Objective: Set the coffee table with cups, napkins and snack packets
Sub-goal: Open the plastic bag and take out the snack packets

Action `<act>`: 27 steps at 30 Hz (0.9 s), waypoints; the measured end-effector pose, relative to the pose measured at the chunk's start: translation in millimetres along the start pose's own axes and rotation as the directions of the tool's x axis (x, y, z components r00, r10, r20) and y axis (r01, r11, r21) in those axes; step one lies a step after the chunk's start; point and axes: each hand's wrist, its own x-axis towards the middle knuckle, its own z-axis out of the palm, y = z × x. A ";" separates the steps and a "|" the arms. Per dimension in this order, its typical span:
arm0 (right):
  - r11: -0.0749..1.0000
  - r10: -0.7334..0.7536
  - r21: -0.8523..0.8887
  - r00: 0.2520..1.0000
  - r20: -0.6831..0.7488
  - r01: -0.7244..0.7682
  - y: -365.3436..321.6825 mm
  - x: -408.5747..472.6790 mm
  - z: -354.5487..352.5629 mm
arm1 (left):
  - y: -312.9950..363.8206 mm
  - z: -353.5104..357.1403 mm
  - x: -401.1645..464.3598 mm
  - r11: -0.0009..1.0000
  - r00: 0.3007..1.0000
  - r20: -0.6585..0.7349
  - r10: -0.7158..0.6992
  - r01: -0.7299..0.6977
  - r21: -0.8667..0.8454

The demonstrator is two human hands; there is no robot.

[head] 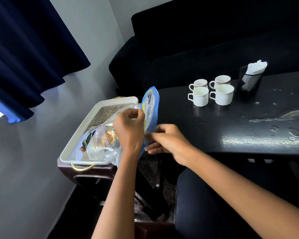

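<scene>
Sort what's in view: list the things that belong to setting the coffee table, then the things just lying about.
For the job:
four white cups
napkins in the mesh holder
blue snack packet, held by left hand and right hand
clear snack bags in the white tray
coffee table

Lying about:
sofa
curtain

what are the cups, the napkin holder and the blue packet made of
Cups: likely glazed ceramic, glossy white with a thin dark band near the rim.
Napkin holder: black wire mesh, probably metal; the white napkins show through its grid.
Blue packet: thin glossy plastic film with a clear, crinkled window, held by both the left hand and right hand.
</scene>
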 end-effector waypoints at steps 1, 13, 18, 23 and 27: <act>1.000 0.005 -0.003 1.000 0.026 -0.005 2.3 -1.4 1.5 | -0.3 -0.6 0.1 1.000 1.000 -0.003 -0.007 0.007 -0.009; 0.976 -0.191 -0.148 0.958 -0.216 0.161 -4.7 26.4 -17.6 | 8.0 0.4 -10.9 0.945 0.948 0.279 -0.152 0.057 0.321; 0.982 -0.186 -0.081 0.959 -0.215 0.172 2.4 29.3 -22.6 | 9.6 -4.0 -11.6 0.967 0.948 0.286 -0.142 0.071 0.243; 0.979 -0.191 -0.117 0.946 -0.263 0.166 5.3 30.6 -28.1 | 4.8 -6.3 -7.4 0.979 0.981 0.166 -0.097 0.063 0.196; 0.987 -0.151 -0.105 0.937 -0.315 0.123 12.9 31.7 -36.1 | 0.9 -8.5 -1.4 0.989 0.997 0.046 -0.067 0.060 0.137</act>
